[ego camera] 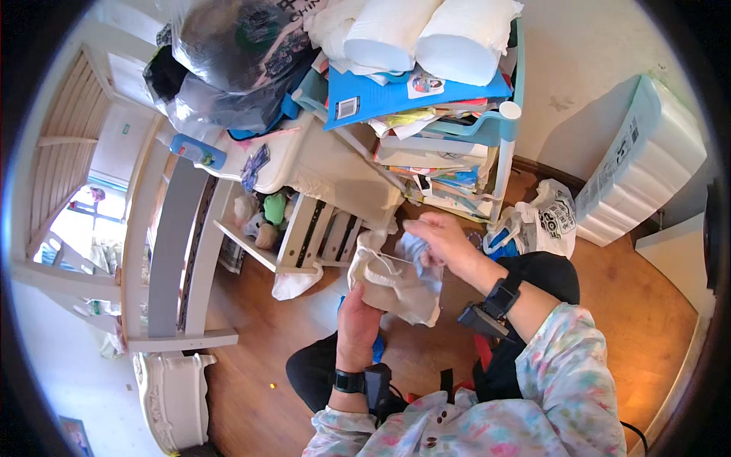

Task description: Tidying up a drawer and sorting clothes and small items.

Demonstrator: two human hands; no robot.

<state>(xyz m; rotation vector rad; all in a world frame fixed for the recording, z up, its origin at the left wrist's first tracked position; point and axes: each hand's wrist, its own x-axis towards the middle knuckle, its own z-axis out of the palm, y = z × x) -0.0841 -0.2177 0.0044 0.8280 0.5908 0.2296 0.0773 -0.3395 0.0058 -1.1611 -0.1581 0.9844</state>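
My left hand [360, 317] grips the lower left edge of a cream drawstring cloth bag [381, 285], whose cord hangs across its front. Bunched in my right hand [442, 240] is a light blue-grey cloth [413, 249], held at the bag's upper right side. Part of the cloth hangs down over the bag's right side; whether it lies inside cannot be told. Left of the bag, an open drawer [248, 247] holds rolled socks or small cloth items, among them a green one [274, 208].
A shelf cart [505, 154] stacked with books and paper rolls stands ahead. A plastic bag [551, 214] and a wrapped white pack [639, 165] are at the right. A blue bottle [197, 152] lies on the white cabinet top. A white bag [297, 282] lies below the drawer.
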